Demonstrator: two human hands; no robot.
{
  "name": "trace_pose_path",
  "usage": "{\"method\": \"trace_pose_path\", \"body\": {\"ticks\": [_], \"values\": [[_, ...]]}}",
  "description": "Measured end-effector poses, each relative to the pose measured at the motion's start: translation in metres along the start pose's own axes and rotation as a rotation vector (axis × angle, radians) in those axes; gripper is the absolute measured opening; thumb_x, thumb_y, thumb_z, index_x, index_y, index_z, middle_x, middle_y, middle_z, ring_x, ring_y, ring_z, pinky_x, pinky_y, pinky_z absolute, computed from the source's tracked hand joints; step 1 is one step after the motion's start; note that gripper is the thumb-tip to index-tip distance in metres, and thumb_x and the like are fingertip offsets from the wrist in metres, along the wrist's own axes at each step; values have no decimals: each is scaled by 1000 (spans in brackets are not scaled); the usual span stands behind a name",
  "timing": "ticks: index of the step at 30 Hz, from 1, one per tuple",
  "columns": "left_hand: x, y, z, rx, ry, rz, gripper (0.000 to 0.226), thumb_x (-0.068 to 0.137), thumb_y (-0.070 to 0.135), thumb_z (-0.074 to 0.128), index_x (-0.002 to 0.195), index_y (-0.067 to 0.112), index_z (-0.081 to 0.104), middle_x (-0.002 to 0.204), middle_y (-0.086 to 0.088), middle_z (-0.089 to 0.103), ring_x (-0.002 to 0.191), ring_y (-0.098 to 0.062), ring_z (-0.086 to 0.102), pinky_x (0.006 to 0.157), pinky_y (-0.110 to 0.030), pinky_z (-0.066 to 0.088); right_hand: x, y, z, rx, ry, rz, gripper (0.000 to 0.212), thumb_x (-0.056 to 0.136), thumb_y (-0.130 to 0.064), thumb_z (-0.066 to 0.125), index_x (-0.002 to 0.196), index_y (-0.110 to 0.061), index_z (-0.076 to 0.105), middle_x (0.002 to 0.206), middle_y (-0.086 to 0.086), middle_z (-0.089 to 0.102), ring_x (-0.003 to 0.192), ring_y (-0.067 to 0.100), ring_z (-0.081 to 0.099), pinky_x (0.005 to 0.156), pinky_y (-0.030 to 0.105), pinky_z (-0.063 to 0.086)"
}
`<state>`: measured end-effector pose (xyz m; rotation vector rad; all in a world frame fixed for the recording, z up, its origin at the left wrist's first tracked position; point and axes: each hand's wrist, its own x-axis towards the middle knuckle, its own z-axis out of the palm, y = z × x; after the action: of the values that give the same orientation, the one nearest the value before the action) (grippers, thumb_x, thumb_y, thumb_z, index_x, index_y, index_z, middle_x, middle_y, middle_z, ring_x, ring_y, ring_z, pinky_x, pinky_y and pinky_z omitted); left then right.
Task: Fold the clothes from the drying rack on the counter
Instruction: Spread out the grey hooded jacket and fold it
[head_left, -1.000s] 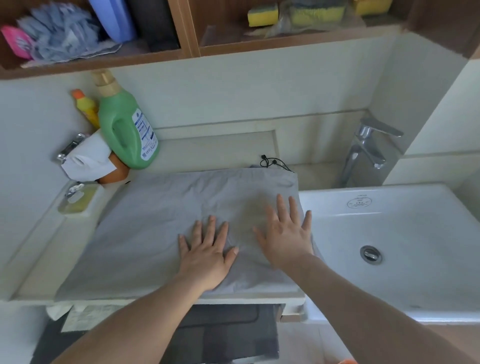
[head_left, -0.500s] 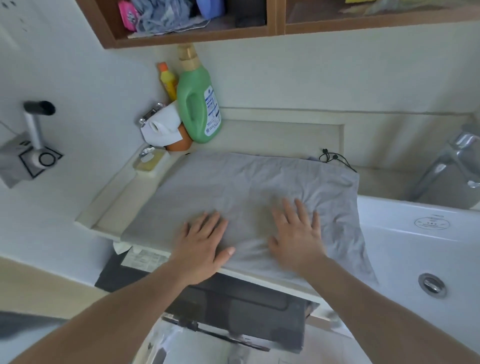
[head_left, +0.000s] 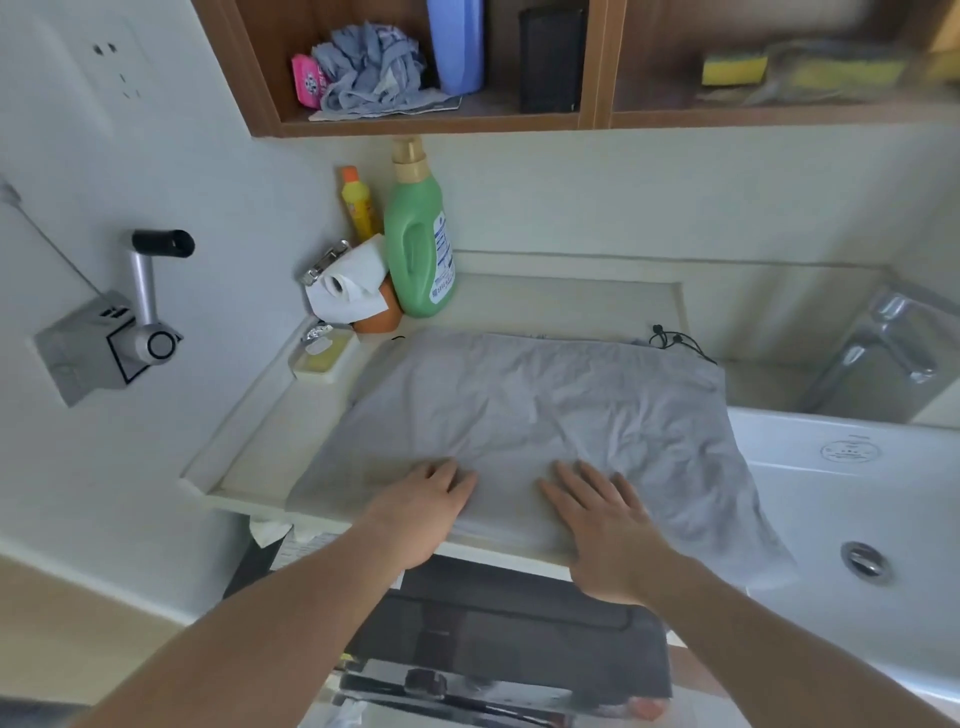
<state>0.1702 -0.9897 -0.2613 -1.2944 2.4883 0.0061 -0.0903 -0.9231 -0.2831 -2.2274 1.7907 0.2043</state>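
Both hands lie flat, fingers straight, palms down on the near edge of the grey garment (head_left: 524, 415); neither hand clasps or pinches the fabric. Left hand (head_left: 423, 512) rests on the near-left part of the cloth, at the front lip of the counter (head_left: 249, 457). Right hand (head_left: 605, 525) rests just to its right, fingers spread, pointing toward the far wall. A strip of fabric lies bare between the two hands.

Garment position: spread flat on the counter, wrinkled in the middle and right portions. Its right side overhangs the rim of the white sink (head_left: 852, 499). A black drawstring (head_left: 675, 340) lies at its far-right corner.

Left of the scene: a grey wall-mounted device (head_left: 111, 332) with a black-tipped handle. At the far-left corner of the counter: a soap dish (head_left: 322, 356), a paper roll (head_left: 348, 288), a yellow bottle (head_left: 357, 205) and a green detergent bottle (head_left: 421, 244), the last just beyond the garment's far-left corner.

Above: a wooden shelf (head_left: 431, 124) holding a bundled grey cloth (head_left: 371, 70), a blue container (head_left: 456, 44), a dark box (head_left: 551, 60) and yellow sponges (head_left: 735, 67).

Far right: a chrome tap (head_left: 883, 348) stands behind the sink; the drain (head_left: 865, 558) lies in the basin.
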Motion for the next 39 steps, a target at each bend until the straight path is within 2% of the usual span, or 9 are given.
{"method": "trace_pose_path", "body": {"ticks": [7,13,18,20,23,28,33,37,39], "values": [[6,-16,-13,63,-12,108,59,81,-5,55,135,17,42,109,-11,61,94,-35,64,67,-40,48,-16,-4,-5,46,18,214,97,78,-30,53,160,-42,3,169,-10,0,156,15,-2,127,40,3],[-12,-26,-37,-3,-153,233,52,92,-2,43,136,23,53,108,-9,64,92,-30,60,71,-35,41,-42,-3,-7,-3,71,264,71,95,-19,46,158,-43,23,166,-13,22,152,12,23,122,31,22],[-26,-34,-52,-86,-322,232,33,96,5,49,128,15,54,117,-10,63,92,-28,56,74,-36,43,-51,-16,-38,78,-46,386,44,98,-18,34,130,-41,55,127,-6,65,108,23,62,91,37,52],[-27,-42,-59,-122,-361,212,28,95,13,56,123,13,56,113,-10,66,96,-29,64,79,-44,53,-47,-16,-55,109,-126,392,39,98,-13,31,122,-32,56,114,-4,65,93,18,59,81,34,50],[-29,-52,-78,-179,-433,190,26,92,17,54,116,12,59,107,-6,66,95,-27,65,84,-41,56,-43,-19,-88,55,-254,355,35,96,-5,33,115,-19,60,122,4,66,106,24,61,90,36,48],[-27,-69,-116,-430,-528,20,18,77,8,55,93,7,61,91,-8,54,80,-26,50,66,-32,37,-43,-35,-156,-75,-459,367,16,82,-1,56,96,-8,58,88,6,57,75,20,51,57,25,35],[-7,-77,-135,-386,-474,-1,10,81,17,58,89,11,61,91,-7,53,80,-24,46,64,-31,34,-12,-20,-173,-147,-448,377,4,83,-8,58,81,-11,55,77,4,50,76,23,49,63,29,43],[23,-81,-127,-233,-362,10,19,92,27,48,94,12,59,96,-4,59,89,-25,57,75,-34,45,19,-4,-162,-99,-332,379,6,95,-22,57,98,-25,61,78,-5,51,65,12,45,58,25,38],[34,-82,-119,-214,-304,5,22,97,27,42,96,13,59,94,-2,57,92,-24,57,74,-33,43,34,5,-152,-110,-342,358,20,97,-13,52,108,-12,69,89,3,62,78,18,59,66,28,45]]}}
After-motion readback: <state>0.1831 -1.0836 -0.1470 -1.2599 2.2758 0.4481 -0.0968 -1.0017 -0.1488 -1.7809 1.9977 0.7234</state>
